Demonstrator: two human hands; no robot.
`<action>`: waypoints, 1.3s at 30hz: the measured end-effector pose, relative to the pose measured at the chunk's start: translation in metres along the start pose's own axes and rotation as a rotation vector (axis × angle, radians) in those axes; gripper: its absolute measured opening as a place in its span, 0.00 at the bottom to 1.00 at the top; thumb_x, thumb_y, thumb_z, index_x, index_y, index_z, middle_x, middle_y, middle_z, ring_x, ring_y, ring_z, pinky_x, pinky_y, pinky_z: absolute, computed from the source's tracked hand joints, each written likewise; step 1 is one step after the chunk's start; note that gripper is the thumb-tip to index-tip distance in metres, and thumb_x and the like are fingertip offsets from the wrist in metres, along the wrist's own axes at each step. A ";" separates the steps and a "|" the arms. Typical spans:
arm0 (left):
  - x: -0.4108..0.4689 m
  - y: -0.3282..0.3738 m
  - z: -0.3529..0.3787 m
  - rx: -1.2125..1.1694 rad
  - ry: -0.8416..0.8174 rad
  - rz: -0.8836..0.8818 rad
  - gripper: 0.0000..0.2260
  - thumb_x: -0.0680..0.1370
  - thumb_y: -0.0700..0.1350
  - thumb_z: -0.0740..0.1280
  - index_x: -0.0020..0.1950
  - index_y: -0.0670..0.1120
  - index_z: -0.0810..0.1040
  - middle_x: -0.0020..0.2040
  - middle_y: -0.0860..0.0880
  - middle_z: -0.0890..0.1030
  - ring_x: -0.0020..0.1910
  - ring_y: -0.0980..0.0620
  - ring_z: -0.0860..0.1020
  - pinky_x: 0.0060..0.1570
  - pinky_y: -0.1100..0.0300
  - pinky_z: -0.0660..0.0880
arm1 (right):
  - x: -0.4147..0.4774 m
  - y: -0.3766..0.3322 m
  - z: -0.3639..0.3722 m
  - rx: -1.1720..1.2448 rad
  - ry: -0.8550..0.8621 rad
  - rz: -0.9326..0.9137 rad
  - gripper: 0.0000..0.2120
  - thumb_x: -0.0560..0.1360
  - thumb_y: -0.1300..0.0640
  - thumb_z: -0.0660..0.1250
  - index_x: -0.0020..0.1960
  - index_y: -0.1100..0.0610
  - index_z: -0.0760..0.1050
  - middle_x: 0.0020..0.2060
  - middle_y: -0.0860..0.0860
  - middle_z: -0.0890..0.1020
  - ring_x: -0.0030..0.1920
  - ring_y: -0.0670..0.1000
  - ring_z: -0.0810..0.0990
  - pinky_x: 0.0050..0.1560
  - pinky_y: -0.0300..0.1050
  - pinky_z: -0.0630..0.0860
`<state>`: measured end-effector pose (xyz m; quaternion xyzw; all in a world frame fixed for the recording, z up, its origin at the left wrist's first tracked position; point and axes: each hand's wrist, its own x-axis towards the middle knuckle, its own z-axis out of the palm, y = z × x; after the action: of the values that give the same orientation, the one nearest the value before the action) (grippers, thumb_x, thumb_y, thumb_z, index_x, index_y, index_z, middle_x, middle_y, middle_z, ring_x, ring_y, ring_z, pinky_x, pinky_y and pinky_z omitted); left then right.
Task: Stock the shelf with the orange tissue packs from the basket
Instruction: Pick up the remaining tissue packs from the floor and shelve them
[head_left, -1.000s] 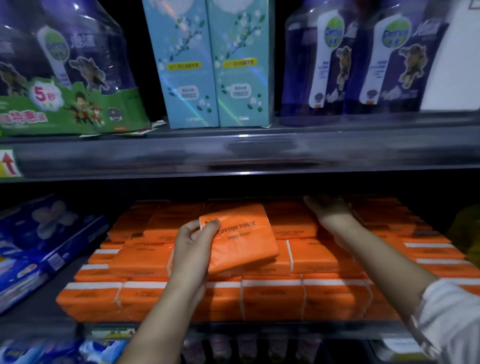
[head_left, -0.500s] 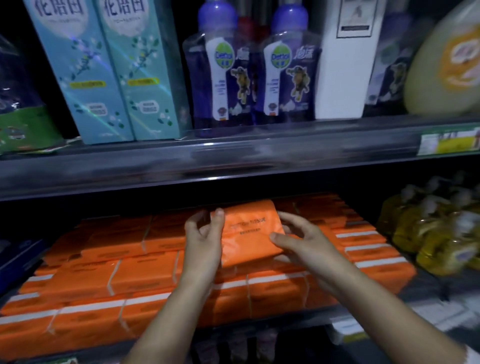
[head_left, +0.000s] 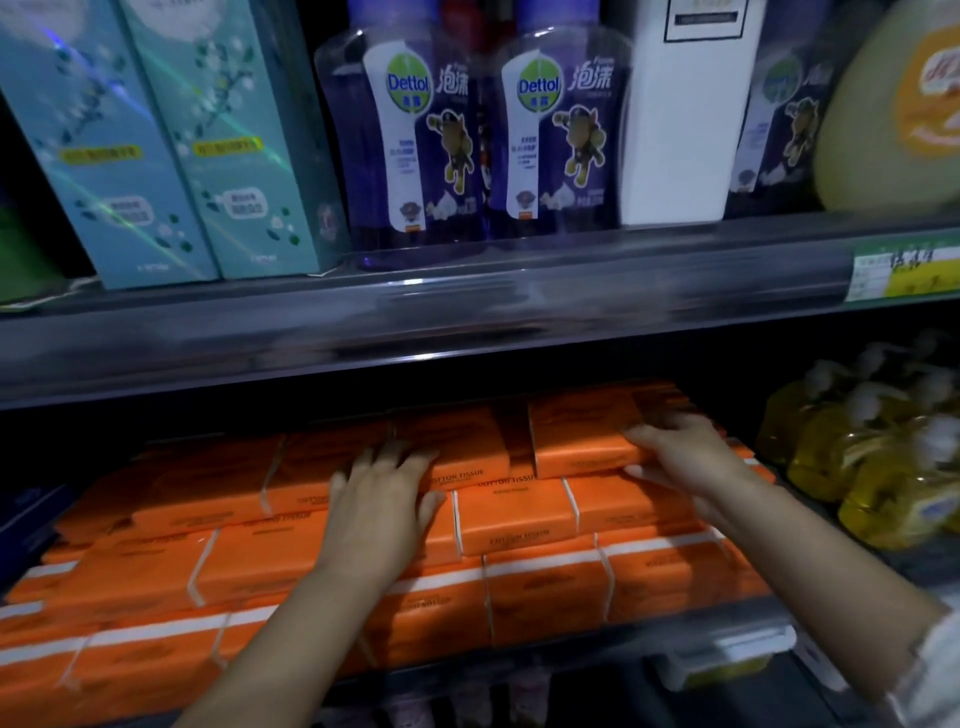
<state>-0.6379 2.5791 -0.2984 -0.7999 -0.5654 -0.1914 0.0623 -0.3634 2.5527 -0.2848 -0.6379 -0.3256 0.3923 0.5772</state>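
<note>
Orange tissue packs (head_left: 514, 514) fill the lower shelf (head_left: 587, 642) in stacked rows. Two more packs lie on top of the stack at the back. My left hand (head_left: 382, 501) lies flat, palm down, fingers spread, with its fingertips against the left top pack (head_left: 457, 441). My right hand (head_left: 680, 457) grips the right end of the right top pack (head_left: 582, 439), fingers above and thumb below. The basket is out of view.
The upper shelf (head_left: 467, 322) hangs low over the packs and carries teal boxes (head_left: 156, 145), purple Dettol bottles (head_left: 415, 135) and a white box (head_left: 685, 114). Yellow bottles (head_left: 862, 457) stand right of the orange stack. A dark blue package (head_left: 26, 514) sits at the far left.
The pack held in front of the shelf by both hands now lies on top of the stack. My left hand let go and flattened; my right hand moved right along the top row.
</note>
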 end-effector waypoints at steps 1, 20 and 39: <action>0.001 0.001 0.001 -0.020 0.003 -0.003 0.20 0.77 0.56 0.61 0.70 0.59 0.66 0.70 0.53 0.68 0.69 0.47 0.64 0.61 0.51 0.64 | 0.003 0.000 0.004 -0.017 -0.007 -0.001 0.17 0.74 0.62 0.68 0.61 0.64 0.73 0.51 0.57 0.78 0.45 0.52 0.78 0.34 0.41 0.81; -0.005 -0.002 0.003 -0.049 0.029 0.111 0.26 0.71 0.60 0.68 0.67 0.52 0.73 0.65 0.47 0.74 0.66 0.44 0.70 0.60 0.46 0.68 | 0.007 0.001 -0.003 -0.780 -0.066 -0.291 0.49 0.55 0.24 0.65 0.64 0.56 0.74 0.61 0.55 0.77 0.65 0.57 0.72 0.65 0.53 0.69; 0.004 0.023 0.011 0.056 -0.148 0.280 0.47 0.65 0.67 0.69 0.76 0.48 0.54 0.76 0.48 0.58 0.73 0.48 0.59 0.70 0.54 0.57 | 0.037 0.025 -0.045 -0.361 0.057 -0.009 0.18 0.77 0.49 0.63 0.62 0.59 0.73 0.52 0.55 0.80 0.44 0.53 0.79 0.42 0.44 0.72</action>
<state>-0.6123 2.5780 -0.3047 -0.8808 -0.4564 -0.1058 0.0688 -0.3066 2.5601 -0.3135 -0.7405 -0.3771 0.3067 0.4642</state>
